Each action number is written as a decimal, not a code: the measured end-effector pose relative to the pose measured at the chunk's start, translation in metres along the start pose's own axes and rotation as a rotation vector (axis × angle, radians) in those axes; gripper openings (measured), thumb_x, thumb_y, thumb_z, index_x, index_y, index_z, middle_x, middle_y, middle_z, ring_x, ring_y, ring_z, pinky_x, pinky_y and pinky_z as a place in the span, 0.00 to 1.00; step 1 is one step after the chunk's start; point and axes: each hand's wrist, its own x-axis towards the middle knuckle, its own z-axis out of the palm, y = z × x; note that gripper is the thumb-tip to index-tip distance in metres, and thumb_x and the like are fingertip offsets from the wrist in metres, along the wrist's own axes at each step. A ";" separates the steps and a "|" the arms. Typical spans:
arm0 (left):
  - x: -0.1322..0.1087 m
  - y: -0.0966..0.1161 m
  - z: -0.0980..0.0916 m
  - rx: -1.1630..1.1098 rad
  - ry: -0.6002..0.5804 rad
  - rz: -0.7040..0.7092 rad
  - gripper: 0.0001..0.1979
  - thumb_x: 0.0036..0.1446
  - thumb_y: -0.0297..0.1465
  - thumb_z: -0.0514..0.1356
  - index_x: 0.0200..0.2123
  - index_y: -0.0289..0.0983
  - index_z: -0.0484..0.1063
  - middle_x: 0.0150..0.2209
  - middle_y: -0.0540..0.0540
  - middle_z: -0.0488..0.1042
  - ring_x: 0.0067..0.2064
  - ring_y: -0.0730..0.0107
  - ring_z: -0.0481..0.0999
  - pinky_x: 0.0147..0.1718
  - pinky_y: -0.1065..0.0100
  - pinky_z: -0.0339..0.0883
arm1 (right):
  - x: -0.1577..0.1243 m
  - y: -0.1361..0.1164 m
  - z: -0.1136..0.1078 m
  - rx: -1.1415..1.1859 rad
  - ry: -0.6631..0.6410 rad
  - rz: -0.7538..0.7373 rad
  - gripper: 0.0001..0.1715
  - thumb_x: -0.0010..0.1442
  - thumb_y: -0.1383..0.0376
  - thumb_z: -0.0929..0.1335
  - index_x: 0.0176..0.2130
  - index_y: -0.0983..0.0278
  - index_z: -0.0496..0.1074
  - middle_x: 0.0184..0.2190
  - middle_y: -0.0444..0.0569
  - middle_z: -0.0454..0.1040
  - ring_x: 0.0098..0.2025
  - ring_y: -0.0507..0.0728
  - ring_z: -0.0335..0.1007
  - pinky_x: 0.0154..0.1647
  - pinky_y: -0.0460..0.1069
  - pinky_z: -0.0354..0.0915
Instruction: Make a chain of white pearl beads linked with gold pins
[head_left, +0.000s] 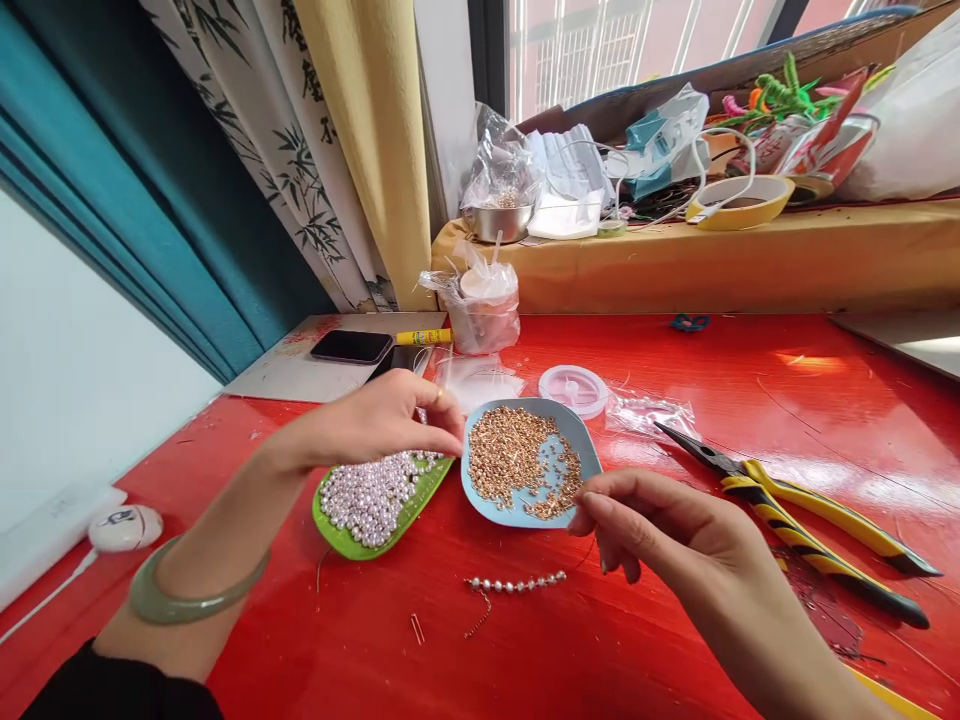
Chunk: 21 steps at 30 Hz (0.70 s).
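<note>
The left hand pinches its fingertips closed above the green leaf-shaped dish of pale pearl beads; whether a bead sits between them cannot be told. The right hand has thumb and forefinger pressed together at the rim of the blue dish of small gold beads, seemingly on a fine wire. A short strung row of pearls lies just below on the glossy red tabletop, yellow-and-black-handled pliers to the right. Bamboo-print curtains with ink characters, unreadable, hang behind, beside a cluttered yellow windowsill.
</note>
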 end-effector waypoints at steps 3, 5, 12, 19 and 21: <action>-0.003 -0.022 -0.023 0.347 -0.057 -0.111 0.05 0.50 0.30 0.59 0.28 0.37 0.75 0.27 0.48 0.77 0.28 0.70 0.72 0.25 0.72 0.59 | 0.001 0.001 -0.001 -0.005 0.032 -0.001 0.09 0.55 0.60 0.67 0.27 0.62 0.73 0.19 0.42 0.68 0.22 0.50 0.63 0.22 0.43 0.62; -0.002 -0.032 -0.027 0.441 -0.071 -0.102 0.05 0.48 0.29 0.59 0.29 0.36 0.75 0.26 0.48 0.77 0.27 0.70 0.72 0.24 0.71 0.57 | 0.001 0.002 -0.002 0.001 0.061 -0.006 0.09 0.54 0.59 0.68 0.28 0.62 0.73 0.19 0.43 0.70 0.22 0.51 0.63 0.22 0.43 0.63; 0.012 -0.018 0.004 0.316 -0.064 0.054 0.07 0.53 0.29 0.57 0.30 0.36 0.74 0.29 0.48 0.76 0.31 0.71 0.72 0.30 0.70 0.59 | 0.004 0.003 -0.004 0.030 0.145 -0.044 0.09 0.53 0.59 0.69 0.28 0.62 0.73 0.20 0.44 0.71 0.23 0.51 0.64 0.21 0.43 0.63; 0.024 -0.014 0.046 0.532 0.052 0.258 0.03 0.49 0.28 0.62 0.30 0.39 0.76 0.31 0.47 0.73 0.41 0.61 0.65 0.33 0.66 0.57 | 0.005 0.004 -0.004 0.002 0.164 -0.060 0.10 0.52 0.58 0.68 0.27 0.62 0.73 0.19 0.44 0.70 0.22 0.52 0.64 0.21 0.44 0.63; 0.026 -0.015 0.050 0.562 0.040 0.261 0.05 0.48 0.31 0.64 0.32 0.38 0.76 0.31 0.46 0.72 0.41 0.60 0.63 0.32 0.66 0.56 | 0.005 0.005 -0.003 0.015 0.158 -0.061 0.10 0.52 0.58 0.69 0.25 0.62 0.73 0.18 0.44 0.69 0.22 0.51 0.64 0.21 0.44 0.63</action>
